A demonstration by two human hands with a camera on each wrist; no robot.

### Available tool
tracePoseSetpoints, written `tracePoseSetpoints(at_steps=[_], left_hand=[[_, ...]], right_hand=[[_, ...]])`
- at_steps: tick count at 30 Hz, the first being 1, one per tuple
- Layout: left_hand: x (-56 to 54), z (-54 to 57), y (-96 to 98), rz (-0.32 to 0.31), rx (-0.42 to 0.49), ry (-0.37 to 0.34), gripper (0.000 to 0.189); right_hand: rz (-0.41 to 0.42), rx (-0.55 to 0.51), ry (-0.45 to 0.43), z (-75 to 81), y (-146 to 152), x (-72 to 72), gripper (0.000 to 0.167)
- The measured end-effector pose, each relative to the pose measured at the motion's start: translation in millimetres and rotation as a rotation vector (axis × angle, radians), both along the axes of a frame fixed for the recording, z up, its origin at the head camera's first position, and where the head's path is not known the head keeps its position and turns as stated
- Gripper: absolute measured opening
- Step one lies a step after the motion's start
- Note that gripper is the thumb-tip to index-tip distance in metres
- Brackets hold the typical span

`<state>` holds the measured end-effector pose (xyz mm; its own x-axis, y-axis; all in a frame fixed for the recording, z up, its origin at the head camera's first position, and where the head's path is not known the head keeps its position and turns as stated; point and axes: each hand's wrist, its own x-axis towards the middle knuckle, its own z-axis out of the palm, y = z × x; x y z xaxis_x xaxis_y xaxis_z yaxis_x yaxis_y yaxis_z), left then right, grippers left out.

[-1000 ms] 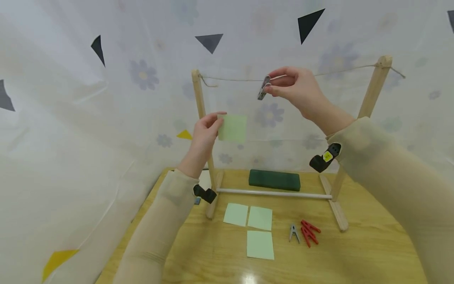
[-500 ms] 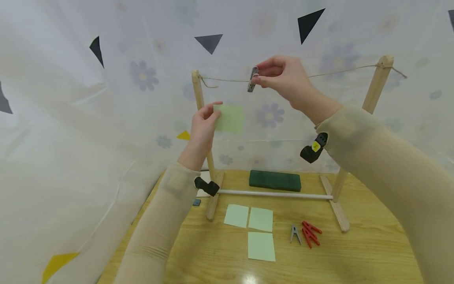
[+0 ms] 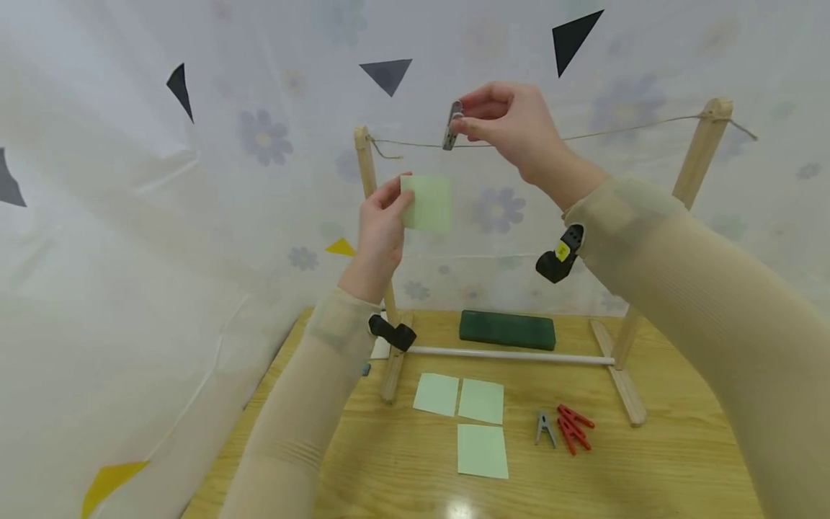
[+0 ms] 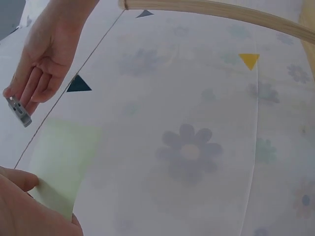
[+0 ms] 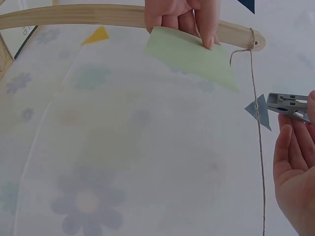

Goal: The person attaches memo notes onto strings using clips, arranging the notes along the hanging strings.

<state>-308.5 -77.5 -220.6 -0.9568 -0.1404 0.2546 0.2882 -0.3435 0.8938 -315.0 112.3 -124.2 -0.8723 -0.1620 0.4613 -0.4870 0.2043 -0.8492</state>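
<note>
My left hand (image 3: 381, 223) pinches a light green square of paper (image 3: 431, 205) by its left edge, held below a thin string (image 3: 635, 127). The string runs between two wooden posts. Higher and to the right, my right hand (image 3: 512, 126) pinches a grey clothespin (image 3: 452, 126) between thumb and fingers. In the head view the clothespin's lower end overlaps the string. The right wrist view shows the clothespin (image 5: 289, 104) pointing toward the string (image 5: 259, 132), with a gap between them. In the left wrist view the paper (image 4: 64, 162) overlaps the string.
Three green paper squares (image 3: 483, 450) lie on the wooden table (image 3: 389, 461). Right of them are a grey clothespin (image 3: 545, 429) and red clothespins (image 3: 573, 428). A dark green case (image 3: 507, 329) sits behind the frame's white crossbar (image 3: 506, 354). The right post (image 3: 703, 151) stands beyond my right arm.
My right hand has moved up and left with the clothespin, toward the string's left part. My left hand has raised the paper closer to the string.
</note>
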Motion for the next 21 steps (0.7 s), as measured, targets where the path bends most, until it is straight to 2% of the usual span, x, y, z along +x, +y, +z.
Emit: tracePoseSetpoints(at_steps=[7,16,21], left_hand=[[-1.0,-0.5,4.6,0.014,0.100,-0.004,0.034],[-4.0,-0.7,4.0,-0.035,0.221,0.002,0.036],[-2.8,-0.1,4.4,-0.034,0.242,-0.003,0.038]], right_hand=[[0.017,-0.005,0.005,4.1,-6.4,-5.5,0.026],[0.012,-0.034,-0.006,8.7,-23.3,-6.6,0.019],[-0.010,-0.043,0.002,10.8,-33.4,-5.8,0.018]])
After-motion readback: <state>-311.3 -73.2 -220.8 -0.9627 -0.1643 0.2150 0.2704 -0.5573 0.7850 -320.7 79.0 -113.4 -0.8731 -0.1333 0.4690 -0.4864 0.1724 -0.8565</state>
